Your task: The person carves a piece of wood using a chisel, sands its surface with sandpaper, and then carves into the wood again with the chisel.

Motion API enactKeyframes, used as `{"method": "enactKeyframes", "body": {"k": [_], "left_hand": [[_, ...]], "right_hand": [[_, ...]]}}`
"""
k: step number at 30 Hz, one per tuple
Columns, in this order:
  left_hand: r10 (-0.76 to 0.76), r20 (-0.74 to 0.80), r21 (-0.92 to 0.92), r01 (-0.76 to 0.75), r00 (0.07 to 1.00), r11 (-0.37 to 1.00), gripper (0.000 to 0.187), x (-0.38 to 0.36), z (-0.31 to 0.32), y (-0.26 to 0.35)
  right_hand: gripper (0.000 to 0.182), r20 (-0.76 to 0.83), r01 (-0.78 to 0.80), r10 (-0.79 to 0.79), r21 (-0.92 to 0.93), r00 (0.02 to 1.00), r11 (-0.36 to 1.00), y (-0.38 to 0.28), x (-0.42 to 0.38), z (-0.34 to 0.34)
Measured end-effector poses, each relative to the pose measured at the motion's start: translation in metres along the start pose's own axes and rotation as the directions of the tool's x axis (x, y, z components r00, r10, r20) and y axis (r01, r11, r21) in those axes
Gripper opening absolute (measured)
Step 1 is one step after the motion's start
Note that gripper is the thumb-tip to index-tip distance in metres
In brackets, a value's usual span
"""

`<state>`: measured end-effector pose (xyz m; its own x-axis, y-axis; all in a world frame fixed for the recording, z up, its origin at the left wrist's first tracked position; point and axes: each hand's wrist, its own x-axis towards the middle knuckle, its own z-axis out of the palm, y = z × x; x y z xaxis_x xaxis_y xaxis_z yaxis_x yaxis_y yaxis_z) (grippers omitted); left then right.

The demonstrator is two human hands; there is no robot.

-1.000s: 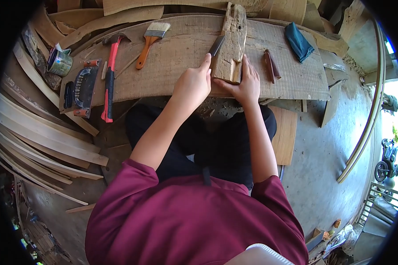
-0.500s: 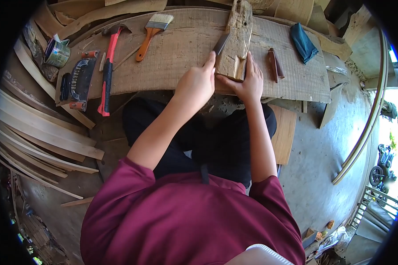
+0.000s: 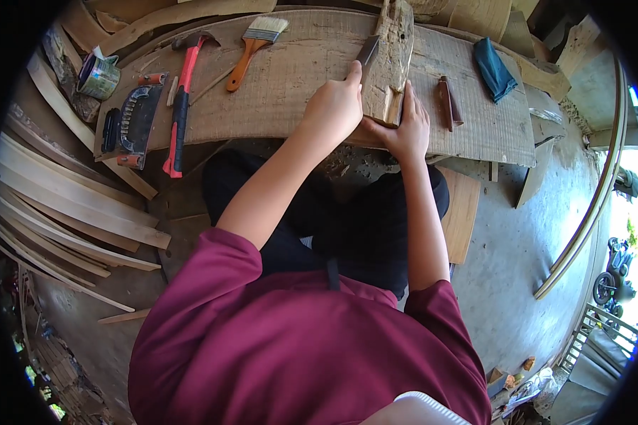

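A rough, weathered wood block (image 3: pixel 394 60) lies lengthwise on the wooden board, its near end close to the board's front edge. My left hand (image 3: pixel 337 106) is closed around a tool whose handle is hidden in the fist. The tool's dark flat blade (image 3: pixel 368 51) points away from me against the block's left side. At the block's near right corner, my right hand (image 3: pixel 407 133) grips it, thumb across the near end and fingers along the right side. A notch shows in the block beside those fingers.
The wooden board (image 3: pixel 298 71) carries a red-and-black hammer (image 3: pixel 181 106), a brush (image 3: pixel 252 53), a handled tool (image 3: pixel 136 120), a brown piece (image 3: pixel 449 104) and a teal cloth (image 3: pixel 495 69). A can (image 3: pixel 98 76) stands at the left, above curved wood strips (image 3: pixel 71 195).
My left hand and the blade have moved forward and slightly right along the block's left side. My right hand keeps its grip on the block. The whole view has shifted slightly.
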<state>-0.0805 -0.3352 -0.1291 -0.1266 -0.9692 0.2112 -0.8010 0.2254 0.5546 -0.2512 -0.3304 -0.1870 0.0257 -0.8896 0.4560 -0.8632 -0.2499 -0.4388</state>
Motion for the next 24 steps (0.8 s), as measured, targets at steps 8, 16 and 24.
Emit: {"method": "enactKeyframes", "body": {"k": [8, 16, 24], "left_hand": [[0.019, 0.082, 0.006, -0.020, 0.996, 1.000, 0.044, -0.039, -0.018, -0.008], [0.059, -0.031, 0.038, -0.058, 0.998, 0.998, 0.043, -0.003, -0.004, -0.008], [0.065, -0.017, -0.196, -0.067, 0.998, 0.978, 0.041, -0.091, -0.017, -0.032]], "right_hand": [[0.120, 0.020, -0.017, 0.016, 0.031, 1.000, 0.999, -0.004, 0.002, -0.004], [0.121, -0.014, 0.017, -0.017, 0.011, 1.000, 1.000, -0.002, 0.000, -0.003], [0.120, -0.028, 0.024, -0.023, 0.027, 0.999, 0.999, -0.005, -0.001, -0.006]]}}
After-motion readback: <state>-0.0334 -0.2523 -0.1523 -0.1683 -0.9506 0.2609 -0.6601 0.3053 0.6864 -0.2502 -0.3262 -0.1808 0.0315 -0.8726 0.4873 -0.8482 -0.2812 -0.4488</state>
